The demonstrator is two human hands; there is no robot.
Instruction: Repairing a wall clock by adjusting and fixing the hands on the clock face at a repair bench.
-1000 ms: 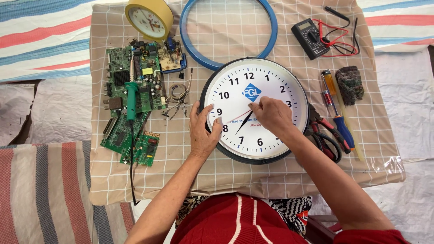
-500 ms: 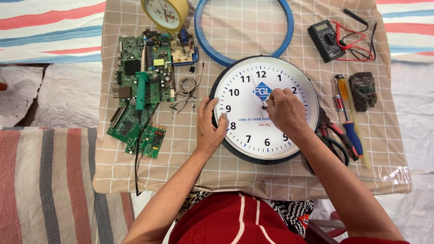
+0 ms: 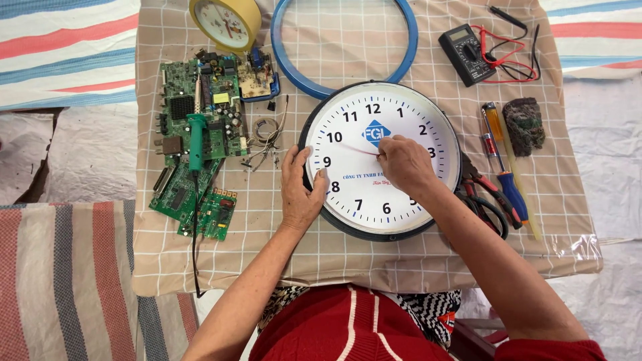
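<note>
Now the right hand (image 3: pixel 405 162) pinches at the middle of the clock (image 3: pixel 380 159), fingertips closed on the thin red hand (image 3: pixel 358 150); a second ago they sat lower on the dial. Meanwhile the left hand (image 3: pixel 299 190) has stayed flat, fingers spread, on the left rim, steadying it. Centre frame lies the clock; green boards (image 3: pixel 200 134) left, screwdrivers (image 3: pixel 505 167) right.

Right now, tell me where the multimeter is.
In the head view, the black multimeter lies at the table's far right, beyond the wall clock, above the screwdrivers.
</note>
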